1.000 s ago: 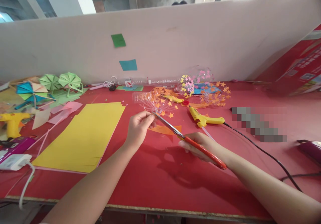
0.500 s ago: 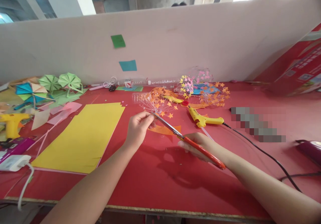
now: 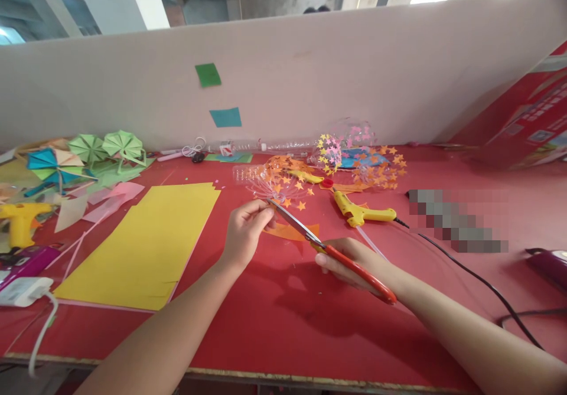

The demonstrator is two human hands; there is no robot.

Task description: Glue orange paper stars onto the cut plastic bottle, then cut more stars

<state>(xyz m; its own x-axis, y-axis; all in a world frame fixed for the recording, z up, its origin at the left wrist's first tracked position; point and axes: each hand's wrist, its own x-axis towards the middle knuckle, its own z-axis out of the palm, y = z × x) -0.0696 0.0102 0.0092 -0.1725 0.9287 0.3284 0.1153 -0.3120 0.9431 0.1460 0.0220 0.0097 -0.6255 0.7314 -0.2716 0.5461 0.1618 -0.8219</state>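
My right hand (image 3: 349,262) is closed around the red-handled scissors (image 3: 305,229), whose blades point up and left toward my left hand. My left hand (image 3: 248,227) is pinched just at the blade tips; whatever small thing sits between its thumb and fingers is mostly hidden. Under the blades, a strip of orange paper (image 3: 287,231) lies on the red table (image 3: 266,324). Just beyond my hands is a cut clear plastic bottle (image 3: 248,173) with its strips splayed out and orange stars (image 3: 301,205) on them.
A yellow glue gun (image 3: 363,213) with a black cord lies right of the scissors. Yellow paper sheets (image 3: 146,241) lie to the left. Folded paper umbrellas (image 3: 124,145), another glue gun (image 3: 20,221) and a white plug (image 3: 26,289) are farther left. A pale partition (image 3: 274,76) stands behind.
My right hand's fingers have shifted slightly on the scissor handles. My left hand stays pinched at the blade tips, and the view has moved only a little.
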